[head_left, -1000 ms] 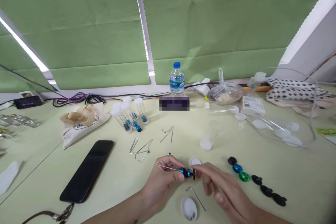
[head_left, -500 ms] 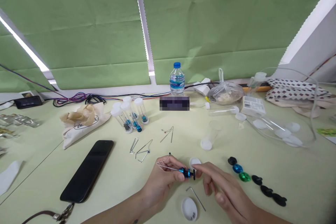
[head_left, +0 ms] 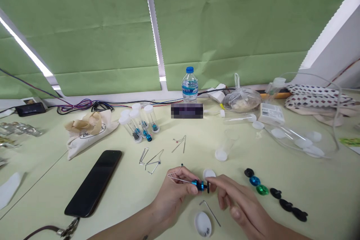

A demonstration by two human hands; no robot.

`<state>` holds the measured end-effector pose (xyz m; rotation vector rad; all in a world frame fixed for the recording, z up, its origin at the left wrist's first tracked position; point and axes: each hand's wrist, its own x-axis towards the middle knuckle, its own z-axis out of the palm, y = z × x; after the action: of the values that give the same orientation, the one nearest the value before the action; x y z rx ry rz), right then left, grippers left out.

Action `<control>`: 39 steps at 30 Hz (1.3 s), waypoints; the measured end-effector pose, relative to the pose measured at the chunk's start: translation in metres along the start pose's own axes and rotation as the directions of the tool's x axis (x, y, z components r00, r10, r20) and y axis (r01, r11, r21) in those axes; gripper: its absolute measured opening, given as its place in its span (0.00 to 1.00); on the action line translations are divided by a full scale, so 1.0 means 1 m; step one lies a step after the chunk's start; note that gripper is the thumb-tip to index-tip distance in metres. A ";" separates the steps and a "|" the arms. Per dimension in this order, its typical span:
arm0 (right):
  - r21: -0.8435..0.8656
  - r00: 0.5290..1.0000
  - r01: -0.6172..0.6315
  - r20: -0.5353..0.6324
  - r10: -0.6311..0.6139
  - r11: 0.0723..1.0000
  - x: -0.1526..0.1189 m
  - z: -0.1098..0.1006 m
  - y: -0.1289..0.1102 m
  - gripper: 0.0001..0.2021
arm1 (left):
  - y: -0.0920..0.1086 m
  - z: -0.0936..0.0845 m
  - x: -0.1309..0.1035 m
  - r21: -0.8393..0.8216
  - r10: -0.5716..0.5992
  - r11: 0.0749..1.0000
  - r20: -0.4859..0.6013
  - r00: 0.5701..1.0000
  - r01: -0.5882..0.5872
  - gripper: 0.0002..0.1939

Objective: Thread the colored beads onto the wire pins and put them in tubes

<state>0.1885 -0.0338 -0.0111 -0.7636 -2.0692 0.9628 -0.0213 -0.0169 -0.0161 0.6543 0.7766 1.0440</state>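
My left hand pinches a small blue and black spool-shaped metal piece between thumb and fingers. A thin bent wire runs back from it over the fingers, with a dark bead at its tip. At the piece's right end stands a black disc. My right hand has its index finger stretched to the disc's upper edge, seemingly touching it; the lower fingers are loosely bent, grasping nothing visible. Below the hands lie an L-shaped hex key and a white cap holding tiny dark parts. Another white cap sits behind the disc.
Black, blue and green discs lie to the right. Bent wires and clear tubes with teal pieces are beyond my left hand. A phone lies left; a water bottle stands at the back.
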 end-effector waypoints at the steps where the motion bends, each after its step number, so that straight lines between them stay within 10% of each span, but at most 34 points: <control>1: -0.003 1.000 -0.002 0.004 0.002 1.000 0.000 0.000 0.000 0.23 | 0.000 0.000 0.000 -0.001 -0.001 1.000 0.002 1.000 0.001 0.11; 39: 0.004 1.000 -0.004 -0.016 0.004 1.000 0.001 -0.001 -0.002 0.23 | -0.003 -0.003 0.002 0.003 0.010 1.000 0.029 1.000 -0.010 0.09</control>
<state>0.1877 -0.0338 -0.0085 -0.7715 -2.0519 0.9594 -0.0214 -0.0161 -0.0207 0.6754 0.7512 1.0406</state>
